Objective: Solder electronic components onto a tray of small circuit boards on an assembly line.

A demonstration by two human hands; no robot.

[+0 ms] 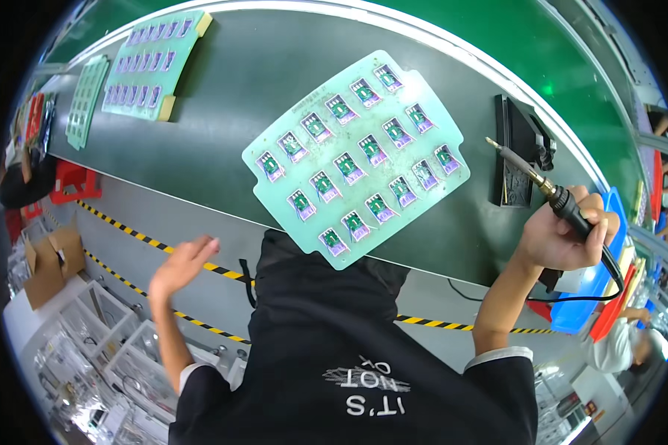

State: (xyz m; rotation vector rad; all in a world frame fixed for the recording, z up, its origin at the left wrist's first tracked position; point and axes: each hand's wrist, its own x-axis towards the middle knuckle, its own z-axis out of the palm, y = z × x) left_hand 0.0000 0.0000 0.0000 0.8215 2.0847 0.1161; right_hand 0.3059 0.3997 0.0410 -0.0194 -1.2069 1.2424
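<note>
Soldering iron [553,194] up in our right hand [571,233], folks, seen from the head camera! We have that hand closed around the dark handle, fingers curled, metal tip pointing up and left. The tip shows in the gap between the big pale green tray [274,194] and a black slotted stand [516,152] on the right of the bench [215,126]. From the handle's back end a black cord [571,299] loops down and away to the left.

Over to our left hand [184,265]: it's out past the bench's near edge, open, fingers extended together, nothing in its grasp.

Centre stage, that tray sits slanted in front of us, one corner poking over the near edge towards our lap. Count them with us: three rows of six small circuit boards [350,168], each green and purple with thin wires.

Far left on the bench we spot a second tray [137,78] with yellow blocks [167,108] at its end, and a third tray [96,65] just beyond. Out right, just past our right hand, there's a blue bin [614,215], and a co-worker in a white top [612,350] farther off.
</note>
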